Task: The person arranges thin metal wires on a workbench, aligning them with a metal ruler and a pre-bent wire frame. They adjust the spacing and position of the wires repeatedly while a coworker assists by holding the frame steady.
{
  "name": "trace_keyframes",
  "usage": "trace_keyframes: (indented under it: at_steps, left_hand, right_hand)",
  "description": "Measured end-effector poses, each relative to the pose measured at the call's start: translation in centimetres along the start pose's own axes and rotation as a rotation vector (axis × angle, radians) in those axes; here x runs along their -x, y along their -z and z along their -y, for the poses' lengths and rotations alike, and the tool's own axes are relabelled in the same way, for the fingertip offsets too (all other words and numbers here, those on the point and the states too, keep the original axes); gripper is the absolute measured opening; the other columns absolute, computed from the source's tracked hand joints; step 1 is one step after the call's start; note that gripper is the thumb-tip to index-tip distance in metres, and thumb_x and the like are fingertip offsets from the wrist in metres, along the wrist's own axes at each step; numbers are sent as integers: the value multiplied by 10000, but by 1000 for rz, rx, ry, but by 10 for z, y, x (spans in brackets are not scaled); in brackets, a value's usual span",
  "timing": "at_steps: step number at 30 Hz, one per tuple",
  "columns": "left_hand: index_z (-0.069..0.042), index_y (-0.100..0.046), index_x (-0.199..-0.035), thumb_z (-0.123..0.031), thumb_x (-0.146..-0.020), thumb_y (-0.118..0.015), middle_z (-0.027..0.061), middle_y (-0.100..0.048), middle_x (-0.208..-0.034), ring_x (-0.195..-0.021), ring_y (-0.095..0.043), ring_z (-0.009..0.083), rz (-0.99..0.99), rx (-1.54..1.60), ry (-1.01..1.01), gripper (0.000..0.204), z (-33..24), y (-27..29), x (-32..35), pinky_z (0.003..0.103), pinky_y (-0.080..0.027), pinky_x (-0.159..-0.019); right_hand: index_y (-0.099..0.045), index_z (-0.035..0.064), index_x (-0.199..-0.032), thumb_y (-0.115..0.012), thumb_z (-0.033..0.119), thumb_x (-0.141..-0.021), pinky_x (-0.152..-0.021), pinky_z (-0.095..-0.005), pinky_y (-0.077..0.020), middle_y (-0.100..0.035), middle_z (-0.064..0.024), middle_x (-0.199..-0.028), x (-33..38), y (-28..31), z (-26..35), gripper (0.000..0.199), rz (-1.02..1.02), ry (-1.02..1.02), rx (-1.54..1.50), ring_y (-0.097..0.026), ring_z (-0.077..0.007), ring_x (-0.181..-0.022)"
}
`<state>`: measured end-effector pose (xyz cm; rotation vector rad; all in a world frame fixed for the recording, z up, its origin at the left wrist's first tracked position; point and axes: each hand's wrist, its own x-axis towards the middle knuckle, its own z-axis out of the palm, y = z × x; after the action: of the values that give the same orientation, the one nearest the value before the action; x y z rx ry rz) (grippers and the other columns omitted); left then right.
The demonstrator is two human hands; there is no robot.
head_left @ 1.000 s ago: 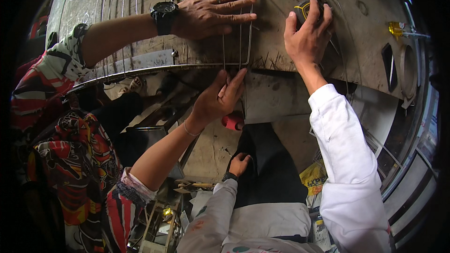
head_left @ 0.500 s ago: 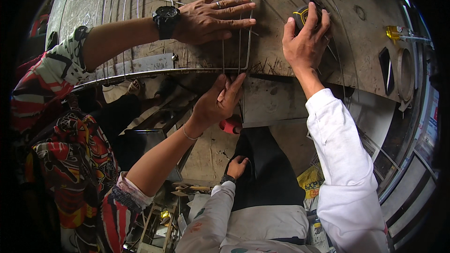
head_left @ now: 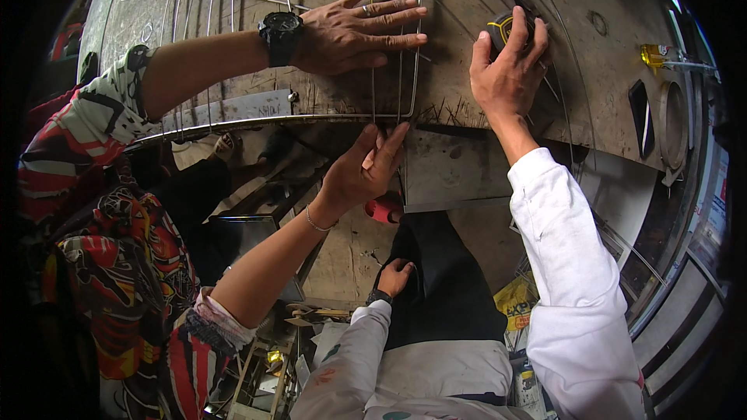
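My right hand (head_left: 510,70) lies over a black and yellow tape measure (head_left: 499,29) on the worktable, its fingers bent around the case. Low in front of me, my left hand (head_left: 394,277) rests against my black trousers with the fingers curled; whatever they may hold is hidden. To my left, a co-worker's hand (head_left: 354,31) with a black watch presses flat across thin metal rods (head_left: 401,85). The co-worker's other hand (head_left: 364,163) pinches at the rods' lower ends by the table edge, beside a bent corner of the wire frame (head_left: 311,116).
Several more rods cross the worn wooden table (head_left: 459,101) at the left. A dark phone-like slab (head_left: 640,118), a round ring-shaped piece (head_left: 671,124) and a yellow-ended tool (head_left: 655,55) lie at the right. Below the table are a yellow bag (head_left: 515,301) and scattered clutter.
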<state>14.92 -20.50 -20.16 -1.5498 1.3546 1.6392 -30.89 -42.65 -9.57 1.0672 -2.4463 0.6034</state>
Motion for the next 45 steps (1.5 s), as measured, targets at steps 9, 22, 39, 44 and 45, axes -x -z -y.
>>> trace_keyframes:
  at_steps: [9,22,39,44,45]
  left_hand:
    - [-4,-729,-1251,-414,-1000,-677,212,-756,-1222,-1173,-715,340,2,15,4,484,2,1,-5,405,-529,-1015]
    - [-7,-725,-1268,-432,-1001,-672,230,-748,-1236,-1208,-696,383,-17,15,29,505,-9,-2,-2,428,-516,-1040]
    - [-24,-736,-1160,-273,-966,-740,161,-750,-1061,-971,-733,293,0,-95,-329,316,-134,47,45,388,-566,-862]
    - [-32,-748,-1045,-115,-943,-753,124,-735,-991,-865,-725,251,-436,-4,-760,131,-306,135,119,340,-563,-768]
    - [-31,-748,-1043,-94,-939,-745,129,-732,-985,-872,-726,257,-541,7,-816,122,-327,149,118,341,-565,-772]
  right_hand:
    - [-381,146,-1560,-678,351,-954,-1115,-643,-425,-369,-264,-1499,-1,-1,0,705,-19,1,16,-427,-518,-1365]
    - [-362,142,-1573,-676,339,-955,-1112,-643,-410,-357,-270,-1512,1,1,2,721,13,-22,1,-414,-525,-1371]
    - [-384,137,-1563,-682,347,-951,-1124,-638,-405,-362,-260,-1511,0,-4,5,713,-5,-3,-19,-415,-516,-1375]
    - [-398,140,-1549,-689,346,-941,-1101,-637,-420,-367,-261,-1502,-1,-3,-3,705,-18,-9,-18,-425,-515,-1367]
    - [-405,140,-1551,-686,348,-948,-1083,-629,-435,-373,-267,-1504,0,-2,-6,697,-21,-16,3,-435,-514,-1356]
